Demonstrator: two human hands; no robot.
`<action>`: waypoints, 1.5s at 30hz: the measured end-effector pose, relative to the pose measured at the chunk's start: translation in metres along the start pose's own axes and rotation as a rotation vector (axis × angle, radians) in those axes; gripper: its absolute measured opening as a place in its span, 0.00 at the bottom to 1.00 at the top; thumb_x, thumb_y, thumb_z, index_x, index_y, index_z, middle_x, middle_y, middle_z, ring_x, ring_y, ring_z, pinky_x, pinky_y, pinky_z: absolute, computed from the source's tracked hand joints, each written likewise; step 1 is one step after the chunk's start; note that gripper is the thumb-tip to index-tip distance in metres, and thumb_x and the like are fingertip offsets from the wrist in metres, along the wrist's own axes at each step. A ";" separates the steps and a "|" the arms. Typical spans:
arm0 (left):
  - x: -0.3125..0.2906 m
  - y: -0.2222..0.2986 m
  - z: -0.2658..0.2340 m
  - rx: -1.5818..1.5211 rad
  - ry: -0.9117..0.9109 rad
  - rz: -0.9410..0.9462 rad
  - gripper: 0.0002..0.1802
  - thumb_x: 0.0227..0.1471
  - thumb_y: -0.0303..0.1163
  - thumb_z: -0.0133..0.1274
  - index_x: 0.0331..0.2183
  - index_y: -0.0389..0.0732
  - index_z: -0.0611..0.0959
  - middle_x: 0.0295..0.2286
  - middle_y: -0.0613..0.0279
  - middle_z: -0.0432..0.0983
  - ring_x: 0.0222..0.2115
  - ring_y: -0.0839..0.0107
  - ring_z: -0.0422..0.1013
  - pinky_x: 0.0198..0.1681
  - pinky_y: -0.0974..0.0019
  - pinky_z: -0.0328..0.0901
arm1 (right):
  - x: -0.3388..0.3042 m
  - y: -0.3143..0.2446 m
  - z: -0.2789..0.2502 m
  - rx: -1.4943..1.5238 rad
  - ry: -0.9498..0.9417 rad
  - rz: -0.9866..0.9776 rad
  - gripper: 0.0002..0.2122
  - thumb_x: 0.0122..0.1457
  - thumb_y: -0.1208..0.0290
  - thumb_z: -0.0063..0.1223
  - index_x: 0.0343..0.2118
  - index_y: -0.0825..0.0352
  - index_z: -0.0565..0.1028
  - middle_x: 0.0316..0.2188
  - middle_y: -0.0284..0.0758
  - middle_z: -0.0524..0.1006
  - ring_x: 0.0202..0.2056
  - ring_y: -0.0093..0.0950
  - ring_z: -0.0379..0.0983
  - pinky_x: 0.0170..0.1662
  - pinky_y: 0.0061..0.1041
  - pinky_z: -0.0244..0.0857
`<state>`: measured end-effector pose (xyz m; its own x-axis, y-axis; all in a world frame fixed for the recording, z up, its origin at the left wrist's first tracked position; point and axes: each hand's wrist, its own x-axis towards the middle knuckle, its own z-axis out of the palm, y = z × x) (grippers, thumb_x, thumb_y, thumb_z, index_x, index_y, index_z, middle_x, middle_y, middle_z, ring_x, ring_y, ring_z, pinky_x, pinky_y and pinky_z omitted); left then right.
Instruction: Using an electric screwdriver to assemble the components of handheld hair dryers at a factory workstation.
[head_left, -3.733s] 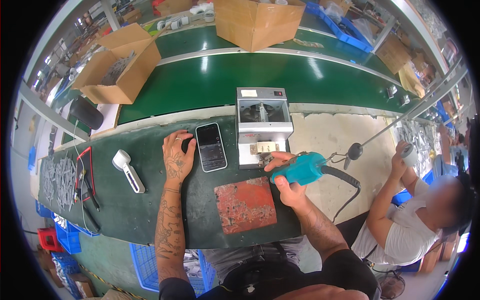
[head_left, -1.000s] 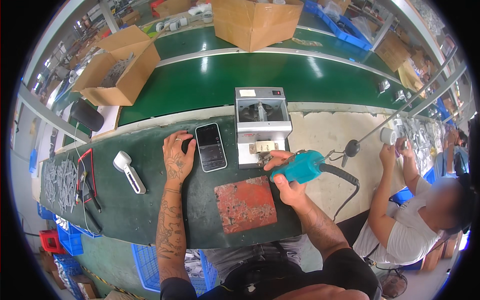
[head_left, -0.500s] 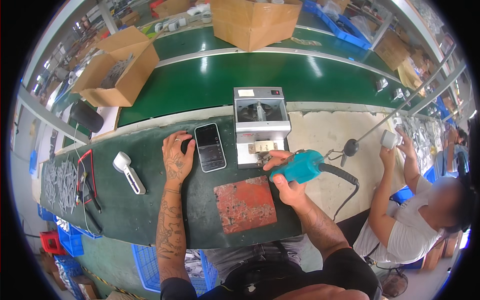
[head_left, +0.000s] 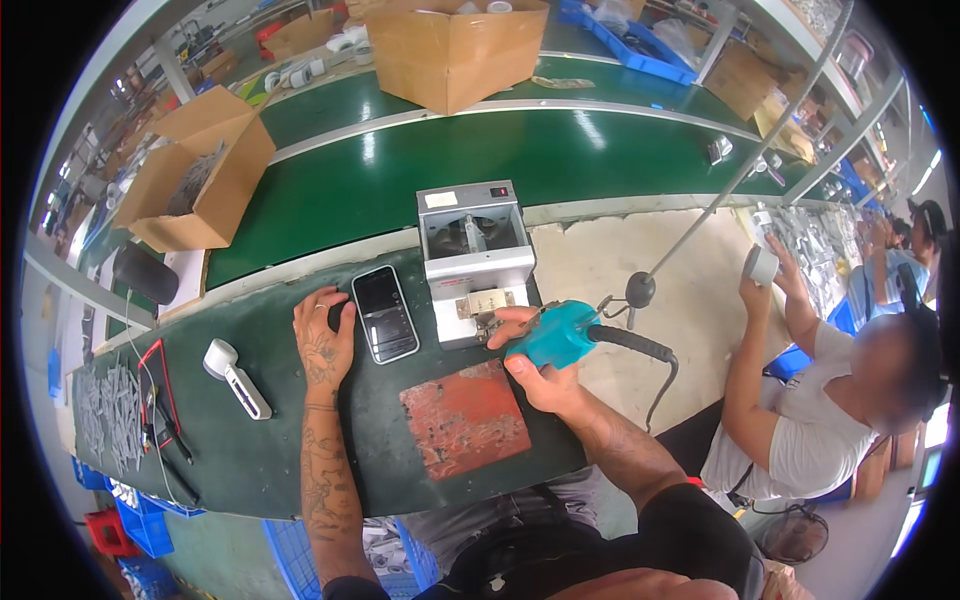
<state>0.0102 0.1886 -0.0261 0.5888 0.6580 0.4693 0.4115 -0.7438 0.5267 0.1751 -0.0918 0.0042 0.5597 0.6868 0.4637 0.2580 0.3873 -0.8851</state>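
Observation:
My right hand is wrapped round a teal electric screwdriver, which hangs from a rod with a black ball. Its front end is at the outlet of a grey screw feeder; the bit itself is hard to make out. My left hand lies flat on the dark green mat, fingers apart and holding nothing. Just right of it is a phone with a dark screen. A worn red square plate lies in front of the feeder. Left of my left arm lies a white handle-shaped piece with a round head.
Grey slim parts are heaped at the left, beside a black-and-red tool. Cardboard boxes stand beyond the bench. A co-worker at the right holds a white round part. A black cable trails from the screwdriver.
The whole view has shifted, so the bench things sit further left in the picture. My right hand keeps the screwdriver at the feeder, and my left hand stays on the mat.

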 end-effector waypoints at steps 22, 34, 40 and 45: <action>0.002 -0.011 0.007 0.005 0.133 0.167 0.10 0.51 0.33 0.62 0.37 0.45 0.84 0.42 0.59 0.79 0.46 0.53 0.72 0.51 0.53 0.64 | 0.001 -0.009 0.000 -0.193 0.120 0.046 0.35 0.63 0.42 0.51 0.57 0.75 0.67 0.36 0.35 0.79 0.37 0.23 0.73 0.42 0.25 0.66; -0.008 -0.011 0.004 -0.014 0.059 -0.026 0.08 0.55 0.36 0.59 0.37 0.46 0.85 0.46 0.65 0.78 0.51 0.58 0.69 0.57 0.53 0.60 | 0.007 -0.008 0.011 -0.267 0.164 0.007 0.39 0.61 0.38 0.53 0.53 0.79 0.68 0.32 0.38 0.80 0.35 0.25 0.74 0.43 0.26 0.65; -0.008 -0.012 0.005 0.002 0.057 -0.025 0.07 0.56 0.36 0.58 0.37 0.47 0.85 0.45 0.66 0.78 0.50 0.58 0.69 0.57 0.53 0.60 | 0.006 -0.005 0.009 -0.289 0.167 -0.024 0.39 0.61 0.38 0.52 0.53 0.80 0.69 0.32 0.39 0.80 0.34 0.26 0.74 0.42 0.26 0.65; -0.007 -0.014 0.009 0.010 0.106 0.011 0.07 0.53 0.36 0.60 0.33 0.46 0.85 0.43 0.68 0.79 0.49 0.60 0.69 0.53 0.53 0.62 | 0.007 -0.002 0.005 -0.325 0.166 -0.042 0.40 0.61 0.37 0.51 0.53 0.81 0.69 0.33 0.40 0.80 0.35 0.26 0.74 0.42 0.26 0.65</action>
<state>0.0066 0.1936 -0.0430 0.5167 0.6581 0.5477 0.4122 -0.7519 0.5145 0.1747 -0.0850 0.0093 0.6563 0.5553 0.5108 0.5053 0.1793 -0.8441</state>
